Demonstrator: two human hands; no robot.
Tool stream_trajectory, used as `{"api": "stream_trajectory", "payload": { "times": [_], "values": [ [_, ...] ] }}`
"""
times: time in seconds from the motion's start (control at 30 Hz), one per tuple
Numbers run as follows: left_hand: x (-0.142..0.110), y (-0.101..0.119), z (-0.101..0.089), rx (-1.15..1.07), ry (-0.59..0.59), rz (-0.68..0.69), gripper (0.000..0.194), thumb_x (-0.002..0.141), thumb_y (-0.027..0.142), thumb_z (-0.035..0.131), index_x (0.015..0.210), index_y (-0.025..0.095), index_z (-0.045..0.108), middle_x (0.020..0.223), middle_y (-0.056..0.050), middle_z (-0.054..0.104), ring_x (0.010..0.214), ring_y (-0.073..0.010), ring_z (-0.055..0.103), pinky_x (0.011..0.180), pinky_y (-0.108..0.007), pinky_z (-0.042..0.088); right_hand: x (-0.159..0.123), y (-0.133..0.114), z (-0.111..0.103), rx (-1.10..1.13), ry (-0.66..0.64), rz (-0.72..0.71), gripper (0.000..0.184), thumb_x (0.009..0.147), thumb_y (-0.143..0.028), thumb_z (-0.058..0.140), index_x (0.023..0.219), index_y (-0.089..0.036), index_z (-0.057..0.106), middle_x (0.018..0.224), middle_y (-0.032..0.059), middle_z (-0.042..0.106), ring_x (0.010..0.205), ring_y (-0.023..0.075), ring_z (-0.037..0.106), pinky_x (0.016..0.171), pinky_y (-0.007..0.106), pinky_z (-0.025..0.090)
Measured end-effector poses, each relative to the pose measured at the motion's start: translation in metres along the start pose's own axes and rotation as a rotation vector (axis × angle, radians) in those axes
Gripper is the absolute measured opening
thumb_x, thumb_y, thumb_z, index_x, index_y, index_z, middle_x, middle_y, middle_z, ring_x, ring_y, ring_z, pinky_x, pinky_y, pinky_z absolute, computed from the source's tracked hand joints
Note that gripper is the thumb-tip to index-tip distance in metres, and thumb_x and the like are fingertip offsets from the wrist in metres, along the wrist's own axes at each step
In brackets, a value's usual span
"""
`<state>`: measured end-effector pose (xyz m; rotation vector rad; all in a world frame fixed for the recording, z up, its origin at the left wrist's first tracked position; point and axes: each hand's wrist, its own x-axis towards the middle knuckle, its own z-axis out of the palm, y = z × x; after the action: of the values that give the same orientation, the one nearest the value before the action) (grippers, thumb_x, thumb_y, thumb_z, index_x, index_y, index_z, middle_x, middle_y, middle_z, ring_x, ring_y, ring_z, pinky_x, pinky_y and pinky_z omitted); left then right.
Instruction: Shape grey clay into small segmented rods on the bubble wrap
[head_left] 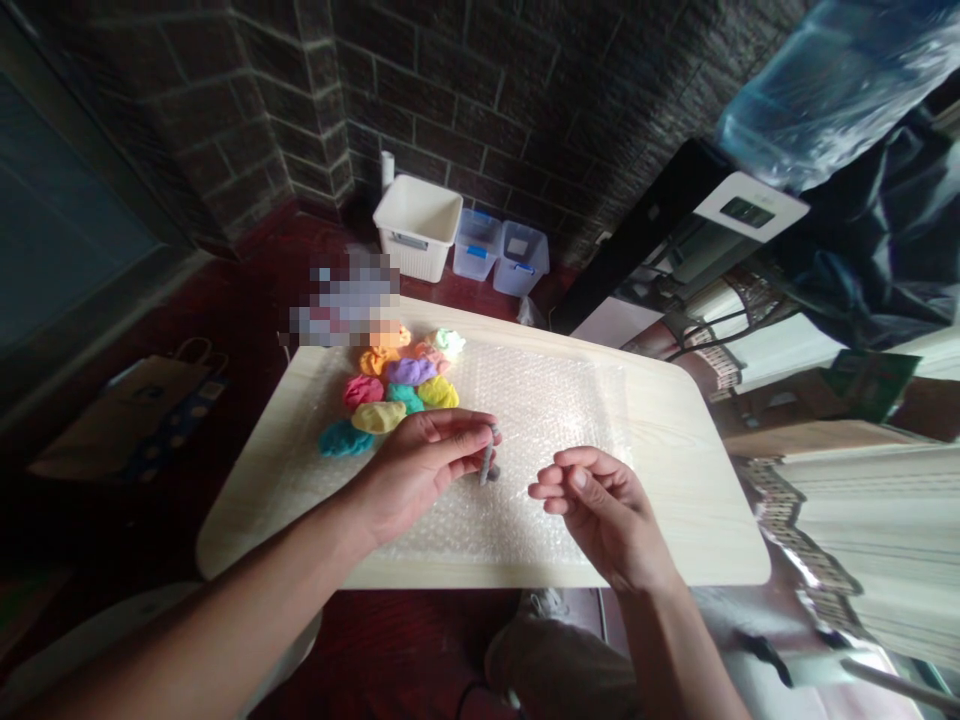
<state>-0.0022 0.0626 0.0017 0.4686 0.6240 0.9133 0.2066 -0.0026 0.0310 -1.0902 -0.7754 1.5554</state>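
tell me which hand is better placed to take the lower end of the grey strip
Probably the right hand: it appears empty, its fingers loosely curled and pointing toward the grey strip. The left hand pinches the strip near its upper end, leaving the lower end uncovered.

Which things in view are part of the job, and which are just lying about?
Likely in the job:
- grey strip, pinched in the left hand
- soft coloured lumps
- bubble wrap under the work
- table

Just around:
- white basket
- two clear bins
- paper bag
- water bottle
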Motion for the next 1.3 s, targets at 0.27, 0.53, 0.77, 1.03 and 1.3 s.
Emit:
{"api": "stream_trajectory", "payload": {
  "times": [0.27, 0.53, 0.77, 1.03, 1.3],
  "values": [
    [0.000, -0.001, -0.002, 0.004, -0.008, -0.003, 0.024, 0.073, 0.018, 0.092, 0.093, 0.011, 0.082, 0.086, -0.007, 0.077, 0.075, -0.0147, 0.070, 0.074, -0.028, 0.057, 0.004, 0.002, 0.001, -0.004, -0.046, -0.080, 0.028, 0.076, -0.035, 0.094, 0.077, -0.023, 0.068, 0.062, -0.0018, 0.068, 0.053, 0.0138, 0.058, 0.051, 0.025, 0.044],
    [-0.002, 0.000, -0.001, -0.010, -0.014, 0.000, 0.024, 0.073, 0.017, 0.092, 0.093, 0.011, 0.082, 0.084, -0.006, 0.077, 0.074, -0.0134, 0.070, 0.073, -0.025, 0.057, 0.002, 0.006, -0.001, -0.072, -0.036, -0.083, 0.010, 0.080, -0.027, 0.090, 0.086, -0.024, 0.083, 0.079, 0.0039, 0.078, 0.067, 0.0160, 0.065, 0.064, 0.030, 0.053],
    [-0.002, -0.001, -0.002, -0.009, -0.015, 0.004, 0.025, 0.072, 0.018, 0.093, 0.094, 0.011, 0.082, 0.085, -0.006, 0.077, 0.076, -0.0138, 0.070, 0.075, -0.026, 0.057, 0.002, 0.004, 0.002, 0.010, -0.053, -0.016, 0.016, 0.089, -0.037, 0.082, 0.093, -0.021, 0.081, 0.068, 0.0025, 0.074, 0.055, 0.0130, 0.062, 0.050, 0.023, 0.047],
    [0.001, -0.002, -0.004, -0.009, -0.027, -0.002, 0.026, 0.072, 0.018, 0.093, 0.094, 0.011, 0.082, 0.084, -0.006, 0.076, 0.074, -0.0137, 0.070, 0.073, -0.025, 0.056, 0.005, 0.011, -0.005, 0.031, -0.062, -0.055, 0.025, 0.093, -0.035, 0.079, 0.076, -0.018, 0.075, 0.061, 0.0003, 0.068, 0.049, 0.0085, 0.056, 0.046, 0.018, 0.041],
    [0.000, -0.001, -0.004, -0.005, -0.032, -0.002, 0.026, 0.073, 0.018, 0.093, 0.094, 0.010, 0.082, 0.084, -0.006, 0.076, 0.075, -0.0133, 0.071, 0.074, -0.025, 0.057, 0.006, 0.007, 0.000, 0.036, -0.027, -0.047, 0.016, 0.090, -0.028, 0.083, 0.104, -0.020, 0.085, 0.094, 0.0076, 0.084, 0.081, 0.0157, 0.076, 0.075, 0.024, 0.060]
  ]
}}
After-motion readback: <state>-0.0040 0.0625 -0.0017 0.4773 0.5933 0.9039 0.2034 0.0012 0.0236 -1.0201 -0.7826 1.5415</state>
